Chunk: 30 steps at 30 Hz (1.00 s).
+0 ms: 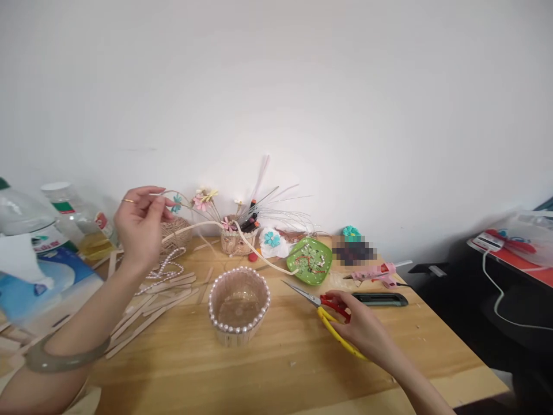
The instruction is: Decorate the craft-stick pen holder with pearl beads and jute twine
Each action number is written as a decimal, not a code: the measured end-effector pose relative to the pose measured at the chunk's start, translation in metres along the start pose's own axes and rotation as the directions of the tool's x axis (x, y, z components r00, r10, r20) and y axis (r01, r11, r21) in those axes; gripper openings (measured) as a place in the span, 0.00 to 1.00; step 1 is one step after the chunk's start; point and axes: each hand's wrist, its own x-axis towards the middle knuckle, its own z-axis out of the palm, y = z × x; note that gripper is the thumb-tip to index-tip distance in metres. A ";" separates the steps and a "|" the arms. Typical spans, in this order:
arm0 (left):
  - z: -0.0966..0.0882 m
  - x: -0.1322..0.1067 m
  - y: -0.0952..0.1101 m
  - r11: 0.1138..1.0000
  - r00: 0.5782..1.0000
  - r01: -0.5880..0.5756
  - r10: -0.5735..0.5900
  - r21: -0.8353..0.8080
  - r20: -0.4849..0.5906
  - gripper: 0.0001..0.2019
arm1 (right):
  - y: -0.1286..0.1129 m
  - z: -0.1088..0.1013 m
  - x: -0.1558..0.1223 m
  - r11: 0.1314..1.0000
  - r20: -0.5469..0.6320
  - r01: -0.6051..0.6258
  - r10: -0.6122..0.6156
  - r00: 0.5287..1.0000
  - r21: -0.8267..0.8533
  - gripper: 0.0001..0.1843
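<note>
My left hand (pixel 140 227) is raised above the table's left side, fingers pinched on a thin pale rattan strand (pixel 224 227) that curves down to the right toward the green dish. My right hand (pixel 363 331) rests on the wooden table (pixel 276 369), fingers closed around the red and yellow handles of scissors (pixel 317 308) whose blades point left. Between the hands stands a small cup (pixel 239 305) clad in wooden sticks, with a ring of pearl beads round its rim.
Loose wooden sticks (pixel 151 311) and a pearl string (pixel 166 268) lie at the left, near plastic bottles (pixel 26 230). Behind the cup stand a twine ball (pixel 175 233), a small flower pot (pixel 235 239), a green dish (pixel 310 260), a pink glue gun (pixel 375 274) and a dark utility knife (pixel 380 298).
</note>
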 end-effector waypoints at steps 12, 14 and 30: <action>-0.030 0.006 -0.027 0.974 0.965 0.167 -0.193 0.152 0.178 0.11 | -0.007 0.046 0.027 0.912 0.047 0.125 -0.116 0.992 -0.390 0.19; -0.034 0.004 -0.024 0.972 0.974 0.117 -0.153 0.205 0.170 0.11 | -0.004 0.049 0.030 0.902 0.072 0.153 -0.135 0.988 -0.404 0.19; -0.005 -0.042 0.028 0.380 0.450 -0.889 0.824 0.254 0.343 0.14 | -0.092 0.015 0.022 0.820 0.033 0.474 -0.490 0.871 -0.322 0.11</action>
